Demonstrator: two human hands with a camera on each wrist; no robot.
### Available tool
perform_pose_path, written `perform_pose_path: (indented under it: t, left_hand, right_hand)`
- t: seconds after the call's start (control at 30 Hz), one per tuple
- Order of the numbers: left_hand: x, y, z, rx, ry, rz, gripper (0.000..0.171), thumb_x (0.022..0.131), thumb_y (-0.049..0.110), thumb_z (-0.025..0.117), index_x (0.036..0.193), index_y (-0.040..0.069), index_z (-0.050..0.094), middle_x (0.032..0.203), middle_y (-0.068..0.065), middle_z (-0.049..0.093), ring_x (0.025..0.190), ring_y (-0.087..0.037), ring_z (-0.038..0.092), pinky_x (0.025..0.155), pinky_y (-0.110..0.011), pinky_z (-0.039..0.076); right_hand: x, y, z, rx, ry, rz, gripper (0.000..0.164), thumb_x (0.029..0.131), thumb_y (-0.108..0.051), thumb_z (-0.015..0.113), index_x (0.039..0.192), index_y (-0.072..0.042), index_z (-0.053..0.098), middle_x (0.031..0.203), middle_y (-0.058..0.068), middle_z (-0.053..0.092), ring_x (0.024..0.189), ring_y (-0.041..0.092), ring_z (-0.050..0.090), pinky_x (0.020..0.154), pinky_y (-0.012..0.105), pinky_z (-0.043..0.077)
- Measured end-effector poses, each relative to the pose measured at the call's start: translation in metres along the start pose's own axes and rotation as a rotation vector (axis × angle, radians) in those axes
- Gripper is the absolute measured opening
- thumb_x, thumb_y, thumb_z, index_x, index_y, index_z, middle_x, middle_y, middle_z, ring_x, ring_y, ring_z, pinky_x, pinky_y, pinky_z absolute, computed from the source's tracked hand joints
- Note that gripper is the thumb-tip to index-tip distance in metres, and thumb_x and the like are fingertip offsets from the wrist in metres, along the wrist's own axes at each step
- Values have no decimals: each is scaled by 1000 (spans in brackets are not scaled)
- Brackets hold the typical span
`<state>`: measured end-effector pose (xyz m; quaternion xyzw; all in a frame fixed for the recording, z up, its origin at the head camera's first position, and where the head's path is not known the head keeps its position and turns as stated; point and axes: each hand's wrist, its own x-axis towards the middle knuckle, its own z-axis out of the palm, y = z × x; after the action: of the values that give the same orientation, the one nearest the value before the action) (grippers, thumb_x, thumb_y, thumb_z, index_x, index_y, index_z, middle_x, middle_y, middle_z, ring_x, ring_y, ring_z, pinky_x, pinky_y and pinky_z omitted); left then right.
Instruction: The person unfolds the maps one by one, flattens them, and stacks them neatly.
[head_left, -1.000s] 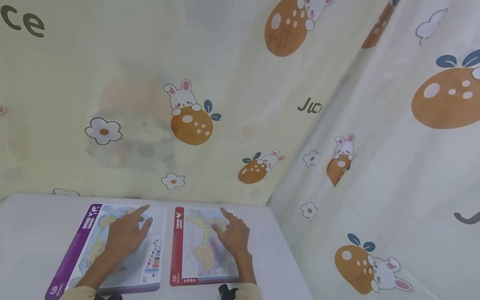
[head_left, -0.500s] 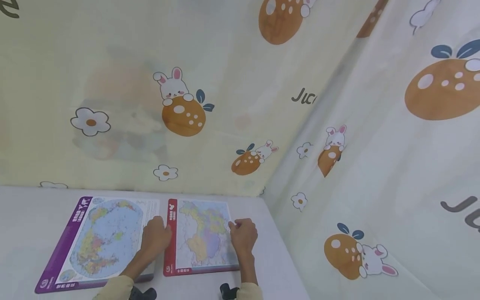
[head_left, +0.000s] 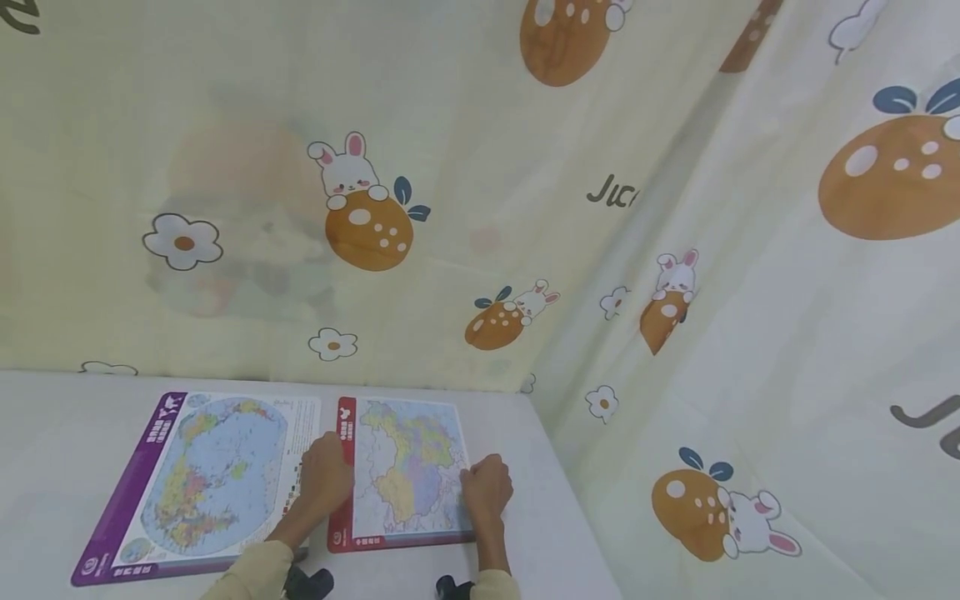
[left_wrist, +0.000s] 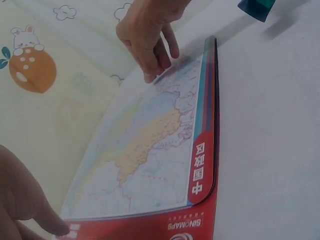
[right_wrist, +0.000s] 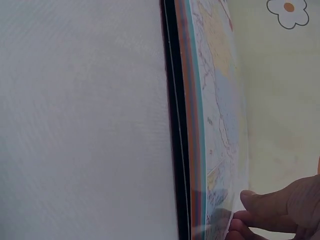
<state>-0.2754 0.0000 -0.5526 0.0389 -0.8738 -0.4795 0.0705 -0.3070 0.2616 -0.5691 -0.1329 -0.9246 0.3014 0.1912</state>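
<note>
A red-bordered map board of China (head_left: 412, 475) lies on the white table. My left hand (head_left: 326, 479) grips its left, red edge; in the left wrist view that thumb (left_wrist: 47, 220) lies on the red strip. At the opposite edge, my right hand (head_left: 489, 487) has its fingers curled and holds the board's side. The right wrist view shows the right hand (right_wrist: 285, 207) with thumb and fingers close together at the board's edge. To the left lies a larger purple-bordered world map board (head_left: 213, 475), partly covered by my left forearm.
The white table (head_left: 45, 467) reaches back to a pale curtain (head_left: 247, 108) printed with rabbits, oranges and flowers. Another stretch of curtain (head_left: 787, 358) hangs along the right side of the table.
My left hand has moved right, from over the world map board to the red edge of the China map board. My right hand has drawn back from over it to its right edge, fingers now curled.
</note>
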Motion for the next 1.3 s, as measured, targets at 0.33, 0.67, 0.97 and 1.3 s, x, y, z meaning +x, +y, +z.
perform_pose_path:
  t: [0.33, 0.67, 0.97, 1.3]
  left_hand:
    - [1, 6, 6, -15, 27, -57, 22, 100, -2, 63, 117, -14, 57, 97, -27, 68, 80, -34, 73, 69, -43, 63]
    - [5, -6, 16, -61, 47, -84, 21, 99, -2, 61, 116, -13, 56, 94, -24, 64, 80, -31, 67, 67, -36, 53]
    - [7, -7, 8, -142, 82, -115, 15, 100, -4, 56, 110, -14, 58, 92, -27, 66, 77, -32, 69, 62, -33, 52]
    - [11, -15, 4, -201, 59, -176, 23, 100, -4, 57, 118, -16, 62, 113, -39, 71, 97, -48, 76, 73, -44, 65]
  right_hand:
    - [4, 4, 3, -21, 29, 66, 8, 81, 6, 82, 88, 8, 80, 89, 28, 80, 78, 43, 79, 81, 58, 65]
    - [10, 18, 9, -17, 82, 72, 6, 80, 9, 80, 84, 5, 82, 88, 26, 81, 79, 44, 79, 80, 59, 64]
    - [9, 15, 6, 36, 113, 86, 9, 77, 10, 83, 81, 2, 80, 84, 22, 80, 81, 44, 77, 86, 62, 61]
    - [10, 18, 7, 60, 132, 85, 11, 73, 10, 78, 76, -1, 79, 78, 18, 79, 74, 39, 75, 76, 58, 59]
